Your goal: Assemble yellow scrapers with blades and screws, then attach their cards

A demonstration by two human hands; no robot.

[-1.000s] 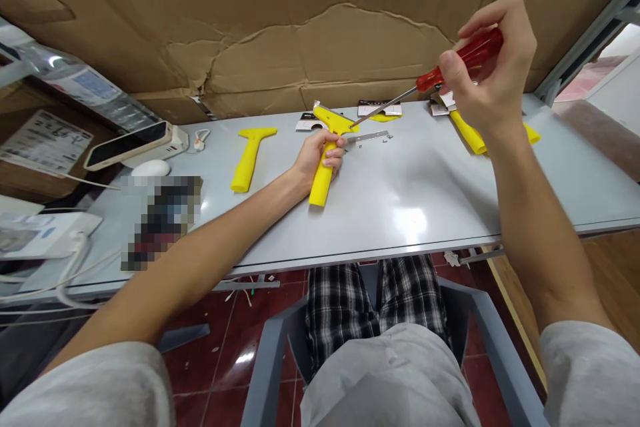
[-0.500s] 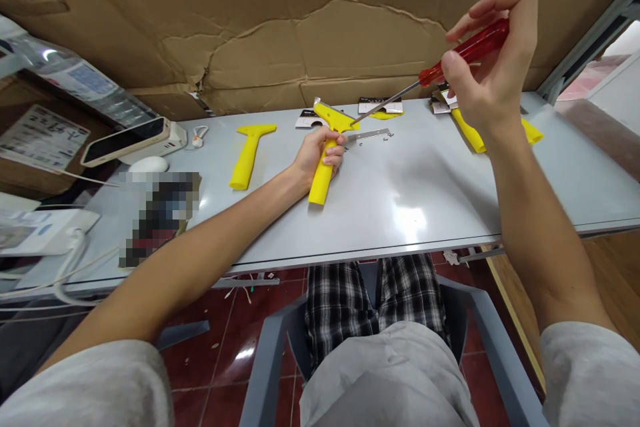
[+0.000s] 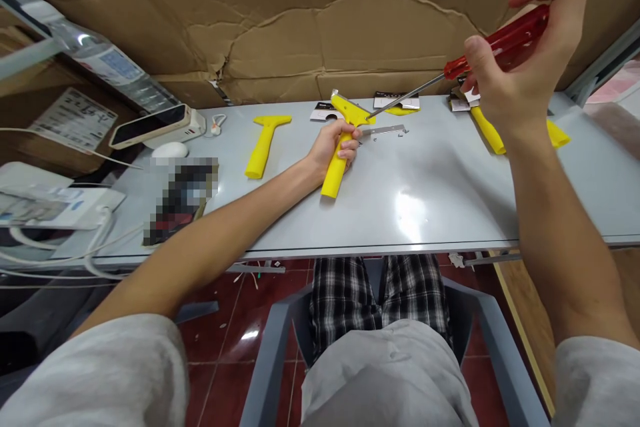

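My left hand [image 3: 339,147] is wrapped round the neck of a yellow scraper [image 3: 332,177], its wide head pointing away from me. In my right hand [image 3: 530,80] is a red-handled screwdriver [image 3: 500,47], gripped by thumb and fingers. Its shaft slants down to the left, and the tip meets the right side of the scraper head. A flat metal strip [image 3: 387,130] lies on the table just right of my left hand, with several tiny screws [image 3: 403,134] near its end. Another yellow scraper handle [image 3: 263,147] rests to the left.
Black-and-white packaging cards [image 3: 397,101] lie along the cardboard wall [image 3: 280,47]. More yellow handles [image 3: 487,130] are behind my right forearm. At left stand a phone [image 3: 147,127] on a white charger, a white mouse [image 3: 170,150], a water bottle [image 3: 107,60] and cables.
The view has shifted slightly, so the table's contents sit further right. My left hand keeps its hold on the scraper. The screwdriver tip stays at the scraper head while my right fingers spread a little.
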